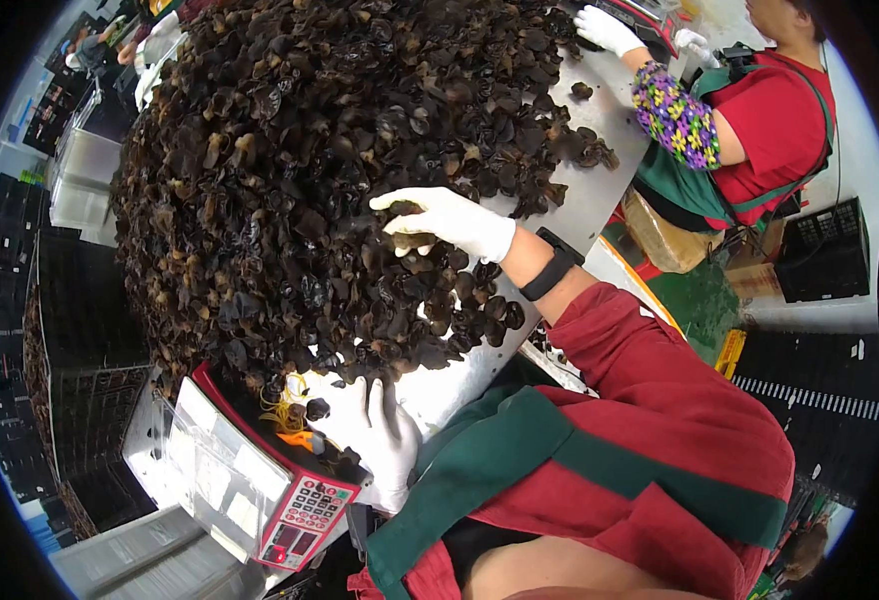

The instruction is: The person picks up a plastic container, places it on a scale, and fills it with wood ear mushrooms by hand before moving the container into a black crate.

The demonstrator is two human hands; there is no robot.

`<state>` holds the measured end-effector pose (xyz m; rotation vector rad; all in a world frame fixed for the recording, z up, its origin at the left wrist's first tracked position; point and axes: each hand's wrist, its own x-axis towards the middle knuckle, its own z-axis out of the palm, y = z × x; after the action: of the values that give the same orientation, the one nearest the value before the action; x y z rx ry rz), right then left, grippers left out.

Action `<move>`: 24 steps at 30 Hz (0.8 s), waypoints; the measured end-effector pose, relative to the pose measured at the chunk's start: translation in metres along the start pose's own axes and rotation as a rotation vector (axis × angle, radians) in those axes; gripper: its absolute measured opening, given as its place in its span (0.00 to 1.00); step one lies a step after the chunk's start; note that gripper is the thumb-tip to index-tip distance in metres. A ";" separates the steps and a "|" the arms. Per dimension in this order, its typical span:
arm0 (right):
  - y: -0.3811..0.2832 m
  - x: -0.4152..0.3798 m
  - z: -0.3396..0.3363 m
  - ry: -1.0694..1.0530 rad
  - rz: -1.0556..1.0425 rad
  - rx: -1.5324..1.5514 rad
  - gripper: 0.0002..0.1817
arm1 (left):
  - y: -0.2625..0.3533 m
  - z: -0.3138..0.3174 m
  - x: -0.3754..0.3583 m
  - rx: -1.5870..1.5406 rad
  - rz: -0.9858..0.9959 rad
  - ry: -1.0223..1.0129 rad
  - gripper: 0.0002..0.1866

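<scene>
A large heap of dark wood ear mushrooms [310,150] covers the metal table [600,110]. Over the front part of the heap is my right hand [455,222], in a white glove. Its fingers are curled around a greenish-brown wood ear mushroom [412,241], partly hidden by the glove. Lower down, my left hand [385,440], also gloved in white, rests at the near edge of the heap with its fingers stretched out. Nothing shows in it. Close beside it are yellow rubber bands [282,415] and an orange-handled tool [303,440], whose kind I cannot make out.
A red weighing scale [305,515] with a keypad stands at the lower left. Stacked black crates [90,330] line the left side. Across the table at right, a co-worker [775,130] in white gloves reaches toward the heap. A black crate [825,250] sits behind them.
</scene>
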<state>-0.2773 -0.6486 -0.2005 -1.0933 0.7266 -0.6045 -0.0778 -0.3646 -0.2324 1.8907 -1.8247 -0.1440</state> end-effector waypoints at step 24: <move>-0.016 -0.030 -0.023 0.137 -0.146 -0.141 0.07 | 0.011 -0.016 0.017 0.001 0.033 0.019 0.28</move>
<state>-0.3156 -0.6448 -0.1858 -1.2515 0.8220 -0.7673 -0.0794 -0.3759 -0.2098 1.8549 -1.8426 -0.1130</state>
